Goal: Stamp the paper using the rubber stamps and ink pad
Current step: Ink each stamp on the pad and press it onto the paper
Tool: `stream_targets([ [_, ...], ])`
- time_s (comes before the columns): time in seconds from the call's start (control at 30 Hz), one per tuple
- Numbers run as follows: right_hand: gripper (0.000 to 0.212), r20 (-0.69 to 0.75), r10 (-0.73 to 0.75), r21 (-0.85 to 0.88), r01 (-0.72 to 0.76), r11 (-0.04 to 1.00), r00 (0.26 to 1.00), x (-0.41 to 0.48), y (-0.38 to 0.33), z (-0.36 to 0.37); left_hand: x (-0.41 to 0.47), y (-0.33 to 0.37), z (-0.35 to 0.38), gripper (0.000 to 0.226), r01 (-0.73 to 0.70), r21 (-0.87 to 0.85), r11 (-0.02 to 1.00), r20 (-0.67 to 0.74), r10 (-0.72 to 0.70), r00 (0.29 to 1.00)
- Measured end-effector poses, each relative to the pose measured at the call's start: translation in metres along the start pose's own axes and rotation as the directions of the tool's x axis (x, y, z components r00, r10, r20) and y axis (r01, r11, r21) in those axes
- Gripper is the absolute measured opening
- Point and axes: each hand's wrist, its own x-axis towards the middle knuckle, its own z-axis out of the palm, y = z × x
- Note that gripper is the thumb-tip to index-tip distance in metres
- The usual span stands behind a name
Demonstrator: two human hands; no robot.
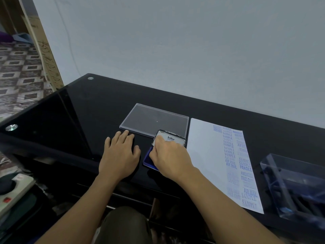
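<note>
My R hand (168, 155) curls fingers on the ink pad lid (173, 138), lid half-up. The ink pad (148, 162) is under my palm, paper (205, 155) just right of the grip. L hand (121, 152) lies flat left of it, holding nothing. Risk: base unheld, so pad may skid; inky fingers could smudge paper.

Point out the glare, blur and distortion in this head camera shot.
Head view: dim, even light, no hard shadows; the glossy black table mirrors the wall at its left end; wide-angle distortion bows the wooden frame at left; stamped words on the paper smear toward its near corner; the clear box at right is soft; the ink pad lid by the right hand reads sharply.
</note>
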Motion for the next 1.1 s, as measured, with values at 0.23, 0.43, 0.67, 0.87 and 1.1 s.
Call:
stream_targets([
  [0.23,0.016,-0.010,0.021,0.034,-0.021,0.999,1.000,-0.0004,-0.0022,-0.0015,0.0009,0.0001,0.0002,0.052,0.007,0.006,1.000,0.009,-0.007,1.000],
  [0.43,0.019,-0.024,0.017,0.041,-0.016,0.999,1.000,-0.0010,-0.0014,0.0013,0.0009,0.0003,0.0001,0.052,0.006,0.004,1.000,0.008,-0.006,1.000],
  [0.67,0.019,-0.031,0.007,0.030,-0.006,1.000,1.000,-0.0003,-0.0012,0.0030,0.0006,0.0010,-0.0002,0.051,0.005,0.006,1.000,0.003,-0.005,1.000],
  [0.87,0.017,-0.017,0.014,0.031,-0.013,0.999,1.000,0.0007,-0.0002,0.0022,0.0005,0.0017,-0.0003,0.050,0.003,0.001,1.000,-0.002,-0.003,1.000],
  [1.1,0.021,-0.033,-0.030,0.000,0.030,1.000,0.999,0.0001,0.0002,0.0017,0.0008,0.0016,-0.0004,0.051,0.013,-0.010,1.000,0.005,-0.013,1.000],
])
